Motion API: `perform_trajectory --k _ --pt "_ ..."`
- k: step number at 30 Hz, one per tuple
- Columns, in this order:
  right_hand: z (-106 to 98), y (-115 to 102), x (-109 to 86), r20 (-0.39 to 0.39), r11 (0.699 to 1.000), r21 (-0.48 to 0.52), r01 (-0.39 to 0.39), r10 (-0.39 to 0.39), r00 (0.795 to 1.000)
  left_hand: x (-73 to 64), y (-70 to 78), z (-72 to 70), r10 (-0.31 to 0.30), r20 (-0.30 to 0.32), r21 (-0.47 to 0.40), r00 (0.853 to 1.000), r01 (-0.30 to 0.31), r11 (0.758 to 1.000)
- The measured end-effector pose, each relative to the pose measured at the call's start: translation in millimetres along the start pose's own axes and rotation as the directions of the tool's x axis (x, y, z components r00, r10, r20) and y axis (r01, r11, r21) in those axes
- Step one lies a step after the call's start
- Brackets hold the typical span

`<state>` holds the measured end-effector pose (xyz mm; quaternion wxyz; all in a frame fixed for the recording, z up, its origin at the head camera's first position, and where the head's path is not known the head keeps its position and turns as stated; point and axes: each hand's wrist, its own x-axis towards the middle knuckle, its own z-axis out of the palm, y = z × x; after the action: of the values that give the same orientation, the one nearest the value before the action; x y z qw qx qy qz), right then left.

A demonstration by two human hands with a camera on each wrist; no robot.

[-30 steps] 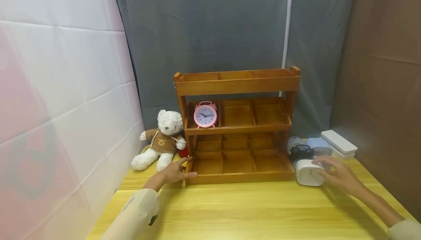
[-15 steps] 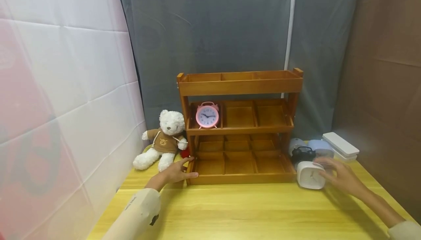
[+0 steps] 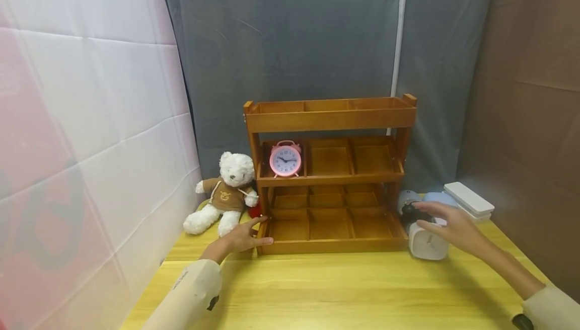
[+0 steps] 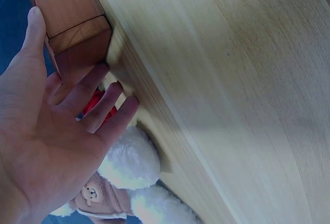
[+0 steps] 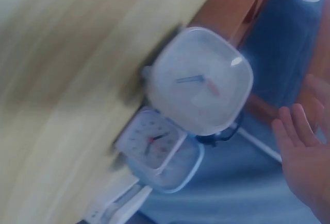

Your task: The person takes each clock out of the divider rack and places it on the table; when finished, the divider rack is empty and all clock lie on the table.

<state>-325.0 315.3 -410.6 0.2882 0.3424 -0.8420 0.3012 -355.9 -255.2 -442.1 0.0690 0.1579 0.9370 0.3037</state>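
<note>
My left hand (image 3: 240,235) rests against the lower left corner of a brown wooden shelf rack (image 3: 333,245), fingers fairly straight; the left wrist view shows thumb and fingers on either side of that corner. My right hand (image 3: 453,227) is raised above and behind a white rounded-square clock (image 3: 428,243), its fingers loosely extended. A black alarm clock (image 3: 409,214) stands behind, partly covered by those fingers. In the right wrist view the hand (image 5: 309,157) appears apart from the white clock (image 5: 201,87). A pink twin-bell alarm clock (image 3: 285,160) sits in the rack's middle tier, left compartment.
A white teddy bear (image 3: 225,194) in a brown top sits left of the rack, beside something red (image 3: 255,211). A pale blue clock (image 3: 439,198), a small square clock (image 5: 151,139) and white flat boxes (image 3: 468,199) stand at right. Fabric walls surround the yellow wooden table (image 3: 335,290).
My right hand has left the white clock's right side and moved up and left toward the black alarm clock. The white clock shifted slightly toward me. The left hand stayed at the rack.
</note>
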Motion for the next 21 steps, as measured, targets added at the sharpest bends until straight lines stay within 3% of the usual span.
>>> perform_trajectory --k 5,8,13,21 --pt "2 -11 21.2 0.023 0.999 -0.037 0.033 -0.032 0.999 -1.3 0.0 0.0 0.008 -0.004 0.0 1.0 -0.008 1.0" --pt "4 -17 32.8 0.046 0.999 -0.043 0.013 -0.011 0.999 -1.7 -0.2 0.0 0.004 -0.005 -0.002 1.0 -0.004 1.0" --pt "11 -26 53.1 0.074 1.0 0.012 0.002 -0.003 0.997 -2.7 -0.3 -0.1 -0.003 -0.008 -0.003 1.0 0.003 1.0" --pt "26 -40 89.2 0.055 0.995 0.076 0.063 -0.067 0.996 -2.3 1.8 0.3 -0.007 -0.012 0.012 1.0 0.007 1.0"
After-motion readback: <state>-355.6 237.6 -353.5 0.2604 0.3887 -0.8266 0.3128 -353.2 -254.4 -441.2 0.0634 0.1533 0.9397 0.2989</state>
